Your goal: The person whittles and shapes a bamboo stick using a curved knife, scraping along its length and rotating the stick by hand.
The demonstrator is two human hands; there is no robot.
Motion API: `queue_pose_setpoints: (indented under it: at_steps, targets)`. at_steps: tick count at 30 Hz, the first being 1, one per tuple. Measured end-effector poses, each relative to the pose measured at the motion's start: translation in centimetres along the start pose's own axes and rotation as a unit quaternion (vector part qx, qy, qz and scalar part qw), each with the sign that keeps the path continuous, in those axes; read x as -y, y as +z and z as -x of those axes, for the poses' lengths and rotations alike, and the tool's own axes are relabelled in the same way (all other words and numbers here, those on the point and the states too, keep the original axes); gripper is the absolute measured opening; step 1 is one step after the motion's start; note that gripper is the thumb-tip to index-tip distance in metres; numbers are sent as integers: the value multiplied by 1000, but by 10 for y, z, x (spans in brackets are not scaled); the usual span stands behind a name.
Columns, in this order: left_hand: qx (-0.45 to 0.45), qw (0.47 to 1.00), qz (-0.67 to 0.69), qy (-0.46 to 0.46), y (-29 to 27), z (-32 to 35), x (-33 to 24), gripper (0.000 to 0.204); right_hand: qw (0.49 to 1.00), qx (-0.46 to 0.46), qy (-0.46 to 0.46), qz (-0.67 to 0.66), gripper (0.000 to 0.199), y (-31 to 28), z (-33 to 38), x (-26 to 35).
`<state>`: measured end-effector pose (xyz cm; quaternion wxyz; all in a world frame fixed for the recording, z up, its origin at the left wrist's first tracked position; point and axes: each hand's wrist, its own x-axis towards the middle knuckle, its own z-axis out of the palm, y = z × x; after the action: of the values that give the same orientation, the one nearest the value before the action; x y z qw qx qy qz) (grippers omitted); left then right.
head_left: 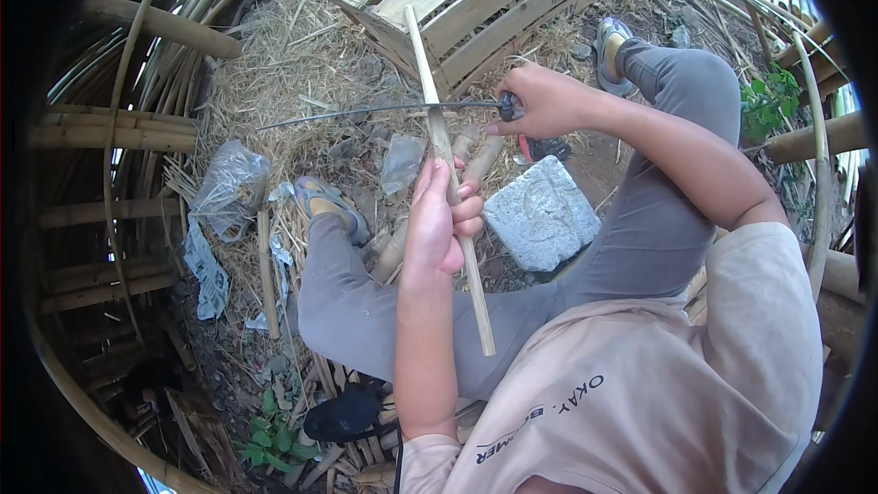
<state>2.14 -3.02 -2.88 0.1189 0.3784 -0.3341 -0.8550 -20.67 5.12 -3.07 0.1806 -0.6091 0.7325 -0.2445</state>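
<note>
My left hand point(437, 224) is wrapped round the middle of a pale split bamboo stick point(422, 55), which slants from the crate above down toward my lap. My right hand point(541, 102) is closed on the dark handle of a long thin-bladed knife point(343, 116). The blade points left and crosses the stick just above my left fingers. It is seen nearly edge-on, and whether it bites into the wood I cannot tell. The stick looks rougher and browner near the crossing than at its upper end.
A slatted wooden crate point(494, 9) stands at the far side. A grey stone block point(541, 213) lies between my legs. Straw point(274, 82), a clear plastic bag point(230, 190) and bamboo pieces litter the ground. Bamboo poles point(119, 137) line the left. A black cloth-like item point(343, 413) lies near my left elbow.
</note>
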Motion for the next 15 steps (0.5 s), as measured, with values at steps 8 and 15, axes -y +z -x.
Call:
queue_pose_setpoints:
  at_steps: [8, 15]
  targets:
    - [85, 993, 60, -61, 1, 10, -5, 22, 1000, -7, 14, 6, 44, -21, 11, 12]
    - [69, 994, 69, -55, 15, 18, 4, 23, 997, 56, 52, 3, 41, -32, 11, 9]
